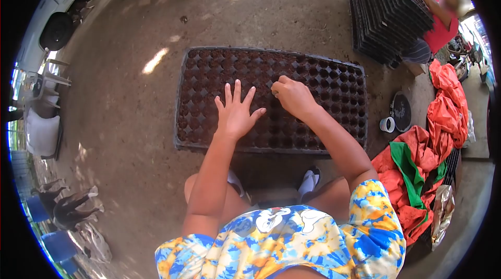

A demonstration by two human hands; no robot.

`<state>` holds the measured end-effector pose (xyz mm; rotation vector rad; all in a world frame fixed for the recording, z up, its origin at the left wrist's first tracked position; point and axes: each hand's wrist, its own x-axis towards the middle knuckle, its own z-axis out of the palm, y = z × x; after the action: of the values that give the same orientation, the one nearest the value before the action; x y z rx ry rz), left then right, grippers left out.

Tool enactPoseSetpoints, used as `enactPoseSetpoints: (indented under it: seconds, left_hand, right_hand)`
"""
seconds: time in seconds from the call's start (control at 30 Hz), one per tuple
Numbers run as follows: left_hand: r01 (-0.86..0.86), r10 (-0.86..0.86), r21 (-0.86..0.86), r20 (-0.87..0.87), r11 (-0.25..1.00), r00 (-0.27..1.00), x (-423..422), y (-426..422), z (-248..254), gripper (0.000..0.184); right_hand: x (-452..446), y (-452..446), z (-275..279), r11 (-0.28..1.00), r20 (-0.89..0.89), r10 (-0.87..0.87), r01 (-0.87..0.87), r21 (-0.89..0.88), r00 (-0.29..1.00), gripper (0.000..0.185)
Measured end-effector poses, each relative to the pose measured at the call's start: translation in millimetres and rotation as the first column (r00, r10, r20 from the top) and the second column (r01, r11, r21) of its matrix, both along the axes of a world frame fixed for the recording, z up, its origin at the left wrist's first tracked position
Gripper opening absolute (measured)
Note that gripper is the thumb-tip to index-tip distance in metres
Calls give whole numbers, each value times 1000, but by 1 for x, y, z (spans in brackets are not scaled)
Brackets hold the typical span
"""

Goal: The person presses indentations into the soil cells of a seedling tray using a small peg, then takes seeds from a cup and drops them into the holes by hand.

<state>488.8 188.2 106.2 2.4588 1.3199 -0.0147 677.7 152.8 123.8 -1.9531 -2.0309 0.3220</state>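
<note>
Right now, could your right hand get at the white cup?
Probably yes, with a stretch: the cup sits just beyond the tray, and nothing tall stands between it and the right hand.

from here i see a short-sleeved shirt (308, 242) splashed blue, yellow and white, and pale footwear (309, 181).

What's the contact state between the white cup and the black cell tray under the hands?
Apart. The head view shows a strip of floor between the cell tray's right edge and the white cup.
</note>
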Motion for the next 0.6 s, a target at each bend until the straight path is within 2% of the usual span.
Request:
enactPoseSetpoints:
  seconds: [0.07, 0.2, 0.3, 0.4, 0.57, 0.6]
  left_hand:
    - [3, -4, 10, 7, 1000, 1000, 0, 1, -1, 68]
    - [0, 0, -3, 0, 1000, 1000, 0, 0, -1, 68]
    - [-8, 8, -23, -16, 1000, 1000, 2, 0, 2, 69]
    - [-1, 1, -21, -7, 1000, 1000, 1, 1, 1, 69]
    - [-4, 3, -15, -18, 1000, 1000, 1, 0, 0, 69]
    - [-4, 4, -13, -16, 1000, 1000, 1, 0, 0, 69]
  right_hand:
    - [13, 7, 12, 998, -101, 2, 4, 59, 995, 10]
    - [33, 41, 9, 980, -75, -83, 95, 176, 994, 11]
    - [30, 56, -20, 994, -27, -77, 78, 70, 997, 11]
    - [31, 61, -8, 998, -15, -63, 63, 22, 998, 11]
    - [41, 82, -15, 977, 1, -117, 115, 179, 993, 12]
    - [43, 84, -22, 983, -2, -114, 113, 147, 994, 12]
